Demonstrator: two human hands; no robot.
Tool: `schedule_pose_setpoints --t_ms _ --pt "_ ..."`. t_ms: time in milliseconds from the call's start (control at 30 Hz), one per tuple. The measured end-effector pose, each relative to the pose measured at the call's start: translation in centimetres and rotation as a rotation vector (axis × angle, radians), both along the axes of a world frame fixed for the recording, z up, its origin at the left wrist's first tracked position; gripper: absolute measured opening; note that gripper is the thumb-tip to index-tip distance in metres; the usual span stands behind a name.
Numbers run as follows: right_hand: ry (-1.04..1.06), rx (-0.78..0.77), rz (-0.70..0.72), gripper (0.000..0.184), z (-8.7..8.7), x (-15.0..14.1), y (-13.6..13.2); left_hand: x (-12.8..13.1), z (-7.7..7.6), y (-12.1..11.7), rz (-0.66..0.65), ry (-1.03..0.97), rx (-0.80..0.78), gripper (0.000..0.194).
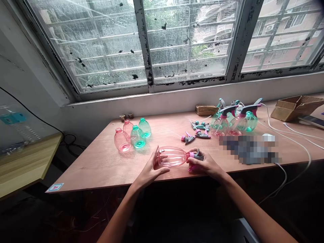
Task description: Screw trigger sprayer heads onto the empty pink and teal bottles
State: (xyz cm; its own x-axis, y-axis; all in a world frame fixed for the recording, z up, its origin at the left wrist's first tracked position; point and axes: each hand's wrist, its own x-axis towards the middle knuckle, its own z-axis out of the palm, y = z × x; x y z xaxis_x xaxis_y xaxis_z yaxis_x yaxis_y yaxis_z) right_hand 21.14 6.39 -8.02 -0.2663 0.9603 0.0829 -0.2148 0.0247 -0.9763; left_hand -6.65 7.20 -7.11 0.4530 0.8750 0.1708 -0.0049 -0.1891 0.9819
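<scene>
The red bottle [173, 157] is held horizontally, base toward 9 o'clock, neck toward 3 o'clock. The left hand [153, 169] cups the base; the right hand [204, 164] grips the spray head [198, 156] at the neck. Positions on the tabletop [101, 165], relative to this bottle: four open-necked bottles [138, 137], upright, 10 o'clock; loose spray heads [203, 135], 1 o'clock; assembled spray bottles [219, 127], 2 o'clock.

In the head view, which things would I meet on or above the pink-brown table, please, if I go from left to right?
Square sticker → four bottles without spray heads → left hand → sideways pink bottle → right hand → standing bottles with spray heads → cardboard box.
</scene>
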Motion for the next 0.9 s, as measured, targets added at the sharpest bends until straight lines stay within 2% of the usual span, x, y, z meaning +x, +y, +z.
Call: schedule_pose_setpoints --t_ms 100,267,400,533,667,833,900 --pt "0.003 0.001 0.012 0.046 -0.13 0.08 0.06 0.06 0.06 0.05 0.002 -0.002 -0.016 0.101" --pt "0.028 0.000 0.004 0.045 -0.12 0.05 0.08 0.00 0.16 -0.05 -0.009 -0.015 0.033 0.107" --pt "0.001 0.013 0.012 0.047 -0.18 0.07 0.07 -0.05 -0.01 -0.01 -0.004 -0.027 -0.024 0.114" --pt "-0.013 0.020 0.007 0.047 -0.29 0.17 0.10 0.03 -0.09 0.17 0.005 -0.027 -0.052 0.101" --pt "0.017 0.015 -0.006 0.044 -0.22 0.14 0.18 0.12 0.18 0.03 0.017 -0.009 0.023 0.109" --pt "0.013 0.022 -0.001 0.045 -0.07 0.09 0.19 0.14 0.46 -0.22 0.002 -0.007 -0.025 0.117" --pt "0.001 0.024 0.000 0.046 -0.09 0.10 0.15 0.14 0.41 -0.12 0.010 -0.011 -0.046 0.112"
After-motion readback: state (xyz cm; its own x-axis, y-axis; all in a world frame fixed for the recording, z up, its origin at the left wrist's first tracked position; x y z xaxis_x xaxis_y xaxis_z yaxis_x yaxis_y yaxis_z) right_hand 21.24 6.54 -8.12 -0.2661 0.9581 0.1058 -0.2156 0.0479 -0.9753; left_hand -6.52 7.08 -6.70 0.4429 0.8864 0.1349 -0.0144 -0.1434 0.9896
